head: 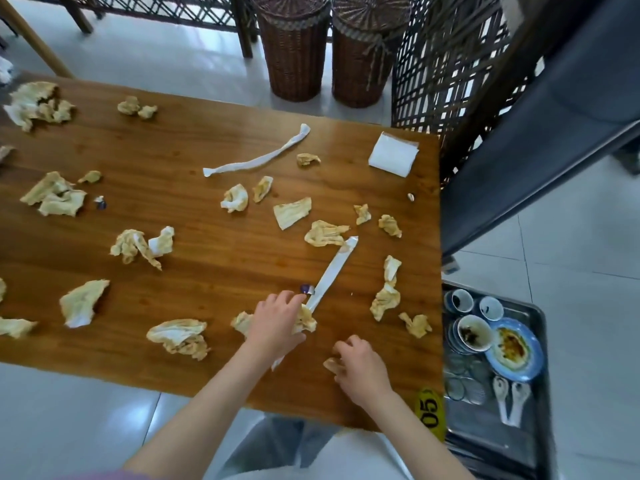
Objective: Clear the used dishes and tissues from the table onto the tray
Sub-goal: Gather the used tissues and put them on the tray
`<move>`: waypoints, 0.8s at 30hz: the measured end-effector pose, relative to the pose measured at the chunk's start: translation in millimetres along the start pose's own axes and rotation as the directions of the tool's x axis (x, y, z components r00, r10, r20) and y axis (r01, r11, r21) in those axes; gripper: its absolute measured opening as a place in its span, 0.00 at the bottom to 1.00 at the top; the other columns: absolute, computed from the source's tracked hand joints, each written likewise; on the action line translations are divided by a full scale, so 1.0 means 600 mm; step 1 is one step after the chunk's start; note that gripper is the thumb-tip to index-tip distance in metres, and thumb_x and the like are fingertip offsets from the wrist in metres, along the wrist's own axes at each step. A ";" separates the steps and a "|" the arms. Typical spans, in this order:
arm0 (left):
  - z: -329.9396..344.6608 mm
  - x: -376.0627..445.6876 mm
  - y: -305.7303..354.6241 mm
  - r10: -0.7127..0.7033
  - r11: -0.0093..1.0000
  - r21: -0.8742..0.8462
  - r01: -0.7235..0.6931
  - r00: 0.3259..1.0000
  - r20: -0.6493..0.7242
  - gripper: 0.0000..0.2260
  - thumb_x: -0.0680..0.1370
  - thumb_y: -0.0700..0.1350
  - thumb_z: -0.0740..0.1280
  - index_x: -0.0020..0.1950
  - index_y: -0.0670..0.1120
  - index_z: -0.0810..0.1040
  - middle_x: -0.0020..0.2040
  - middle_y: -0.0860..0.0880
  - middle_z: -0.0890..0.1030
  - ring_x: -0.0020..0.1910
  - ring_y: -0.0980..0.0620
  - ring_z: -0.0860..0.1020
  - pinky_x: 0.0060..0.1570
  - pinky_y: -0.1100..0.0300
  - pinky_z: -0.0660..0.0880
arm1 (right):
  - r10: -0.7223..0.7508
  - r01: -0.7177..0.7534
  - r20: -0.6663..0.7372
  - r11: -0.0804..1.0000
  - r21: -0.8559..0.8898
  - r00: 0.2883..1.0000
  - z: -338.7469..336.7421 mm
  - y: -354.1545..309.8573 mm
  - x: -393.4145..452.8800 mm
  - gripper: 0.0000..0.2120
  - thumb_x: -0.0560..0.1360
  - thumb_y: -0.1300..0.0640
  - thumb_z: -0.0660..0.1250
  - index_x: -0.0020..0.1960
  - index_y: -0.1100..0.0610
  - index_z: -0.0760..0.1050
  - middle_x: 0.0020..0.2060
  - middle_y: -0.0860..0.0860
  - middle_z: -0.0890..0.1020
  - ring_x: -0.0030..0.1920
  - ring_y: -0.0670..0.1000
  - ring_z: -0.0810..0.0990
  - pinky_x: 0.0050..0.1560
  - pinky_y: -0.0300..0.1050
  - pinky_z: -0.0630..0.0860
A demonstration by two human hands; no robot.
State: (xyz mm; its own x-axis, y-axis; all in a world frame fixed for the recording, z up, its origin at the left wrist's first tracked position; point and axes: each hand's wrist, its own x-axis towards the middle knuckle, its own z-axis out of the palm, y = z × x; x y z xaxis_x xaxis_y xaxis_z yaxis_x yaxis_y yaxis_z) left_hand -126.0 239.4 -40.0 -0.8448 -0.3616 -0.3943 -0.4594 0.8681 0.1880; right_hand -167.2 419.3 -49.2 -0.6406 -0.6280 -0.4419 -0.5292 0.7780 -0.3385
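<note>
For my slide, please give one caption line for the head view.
Both hands gather crumpled tissues from the wooden table; dishes already on the tray.

Both forearms bare; left hand [275,323] and right hand [362,370] ungloved, no rings or watch. Pink sleeve [114,474] edge at left upper arm.

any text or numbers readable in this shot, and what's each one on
"05" in black digits, on the yellow tag at the near right corner of the table; it reads sideways from this view.
The small purple wrapper by the left hand may carry print, but it is too small to read.
Nothing readable on the tissues, the dishes or the tray.
</note>
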 end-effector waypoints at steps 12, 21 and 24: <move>0.016 0.022 0.025 -0.066 0.992 -0.114 0.057 0.995 -0.077 0.12 0.75 0.43 0.69 0.55 0.53 0.74 0.48 0.52 0.75 0.44 0.54 0.74 0.44 0.63 0.76 | -0.026 0.041 -0.112 0.991 0.130 0.993 -0.033 0.036 0.012 0.06 0.77 0.58 0.63 0.52 0.51 0.75 0.48 0.47 0.77 0.48 0.47 0.76 0.44 0.37 0.75; 0.002 0.063 0.043 -0.161 0.921 -0.360 0.149 0.987 -0.003 0.11 0.71 0.42 0.73 0.46 0.53 0.74 0.49 0.53 0.76 0.43 0.56 0.73 0.41 0.69 0.72 | 0.218 -0.169 -0.278 0.967 0.191 0.935 -0.092 0.113 0.066 0.09 0.75 0.56 0.66 0.55 0.53 0.78 0.51 0.48 0.78 0.54 0.48 0.72 0.49 0.41 0.75; 0.012 0.074 0.059 -0.194 0.916 -0.359 0.177 0.981 -0.011 0.09 0.72 0.45 0.73 0.50 0.49 0.77 0.55 0.52 0.73 0.47 0.56 0.72 0.47 0.66 0.73 | 0.252 -0.197 -0.302 0.960 0.200 0.919 -0.104 0.127 0.085 0.11 0.74 0.58 0.67 0.56 0.56 0.78 0.55 0.50 0.75 0.58 0.49 0.69 0.52 0.41 0.74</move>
State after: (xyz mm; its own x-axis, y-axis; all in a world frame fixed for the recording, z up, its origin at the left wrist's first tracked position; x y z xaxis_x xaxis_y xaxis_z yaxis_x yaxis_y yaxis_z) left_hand -177.7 256.7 -57.0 -0.7428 -0.5269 -0.4131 -0.6690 0.6093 0.4256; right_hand -274.8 445.6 -45.3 -0.8903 -0.3865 -0.2409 -0.2700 0.8739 -0.4042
